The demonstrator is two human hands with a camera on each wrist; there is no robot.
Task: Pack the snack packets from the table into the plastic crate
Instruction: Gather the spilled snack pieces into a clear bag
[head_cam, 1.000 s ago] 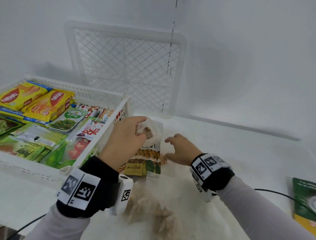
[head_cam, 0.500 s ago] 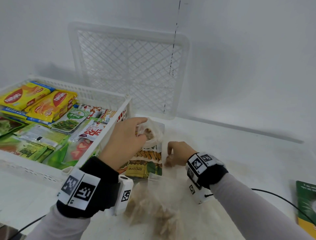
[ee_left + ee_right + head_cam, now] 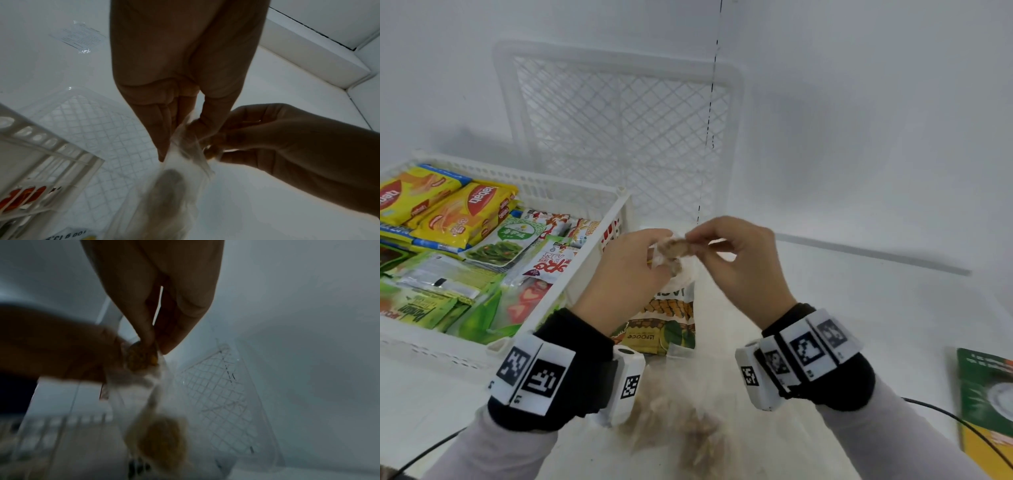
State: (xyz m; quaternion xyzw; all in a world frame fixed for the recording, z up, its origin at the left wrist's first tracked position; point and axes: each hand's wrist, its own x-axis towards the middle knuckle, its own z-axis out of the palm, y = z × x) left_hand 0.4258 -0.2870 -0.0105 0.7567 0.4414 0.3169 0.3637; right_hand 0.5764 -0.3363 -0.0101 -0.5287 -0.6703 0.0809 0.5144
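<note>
At frame centre, the left hand [image 3: 626, 270] and right hand [image 3: 739, 263] fingers pinch the clear plastic snack bag [image 3: 674, 253], next needing carrying left into the white plastic crate [image 3: 571, 192]

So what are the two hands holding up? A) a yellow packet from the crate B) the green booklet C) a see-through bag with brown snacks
C: the left hand and right hand both pinch the top of the clear bag of brown snacks.
</note>
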